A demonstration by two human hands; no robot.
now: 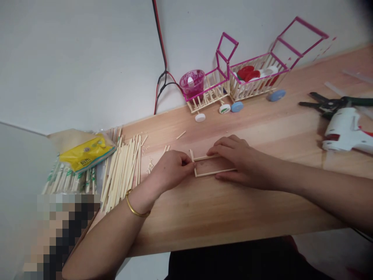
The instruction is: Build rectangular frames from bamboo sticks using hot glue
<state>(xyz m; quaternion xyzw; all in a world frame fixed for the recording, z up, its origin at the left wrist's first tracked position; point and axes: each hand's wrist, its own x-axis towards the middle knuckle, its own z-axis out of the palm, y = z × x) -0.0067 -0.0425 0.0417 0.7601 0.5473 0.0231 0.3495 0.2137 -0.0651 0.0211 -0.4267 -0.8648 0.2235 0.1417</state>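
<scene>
A small rectangular frame of pale wooden sticks [215, 172] lies on the wooden table between my hands. At its left end, my left hand [175, 169] is closed in a pinch on a short stick [192, 156] that crosses the end of the frame and juts past its far corner. My right hand [241, 163] spans the frame from the right, fingers on the far long stick and thumb by the near one. It covers the frame's right end.
Loose wooden sticks [124, 171] and a yellow packet [87, 151] lie at left. Two stick carts with purple rims, a small cart [208, 102] holding a purple cup [192, 82] and a larger cart [256, 87], stand by the wall. Right are cutters [329, 104] and a glue gun [342, 130].
</scene>
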